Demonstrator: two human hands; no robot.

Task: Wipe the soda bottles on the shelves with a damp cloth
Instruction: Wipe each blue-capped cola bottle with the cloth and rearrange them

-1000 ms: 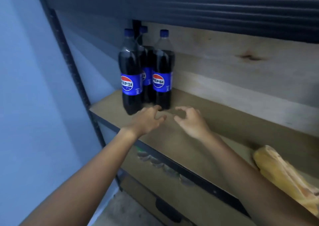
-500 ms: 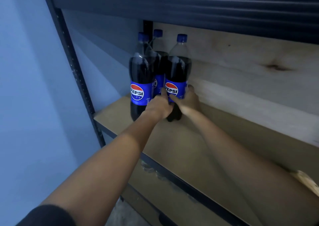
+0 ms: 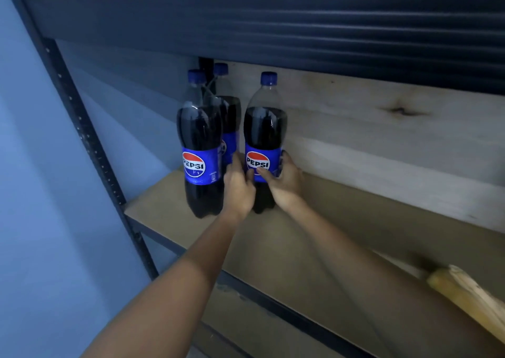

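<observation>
Head view: near the shelf's (image 3: 314, 237) left end, both hands grip the right bottle (image 3: 264, 139) at its label, left hand (image 3: 238, 185) and right hand (image 3: 284, 182) on opposite sides. Two bottles (image 3: 200, 144) stand just beside it. Best lifted straight, clear of its neighbours; no cloth shows.

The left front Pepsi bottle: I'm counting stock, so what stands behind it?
Behind the left front bottle stands a third bottle: its cap, neck and part of its label show. Its base is covered.

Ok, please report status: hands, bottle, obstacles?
Left hand and right hand grip the right bottle. It stands apart from two other bottles. No cloth visible.
</observation>
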